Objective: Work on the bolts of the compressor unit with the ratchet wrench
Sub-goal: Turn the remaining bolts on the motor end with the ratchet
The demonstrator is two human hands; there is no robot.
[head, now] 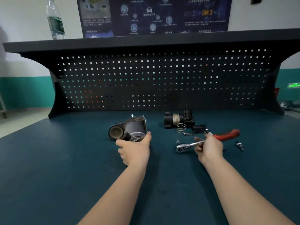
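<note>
On the dark teal surface (65, 159), just beyond the left hand (135, 151): compressor unit (128, 129), lying on its side, round opening facing the viewer; thumb and fingers of the left hand spread and curled against its near end, holding it. Right hand (209, 148): fingers closed round the handle of the ratchet wrench (188, 146), chrome head pointing toward the left hand and sitting low over the surface; whether it touches cannot be told. Just beyond the right hand: red-handled pliers (227, 135), lying flat. Beyond those, near the pegboard (162, 82): second black motor body (177, 120), with a coil spring (181, 127) just in front of it, a loose bolt (189, 134) beside the spring, and a small black part (198, 128) next to that. Right of the right hand, apart: small socket bit (240, 145). Above the pegboard, on the shelf (146, 41), far left: clear plastic bottle (55, 20), upright. Behind: dark wall poster (154, 15).
</note>
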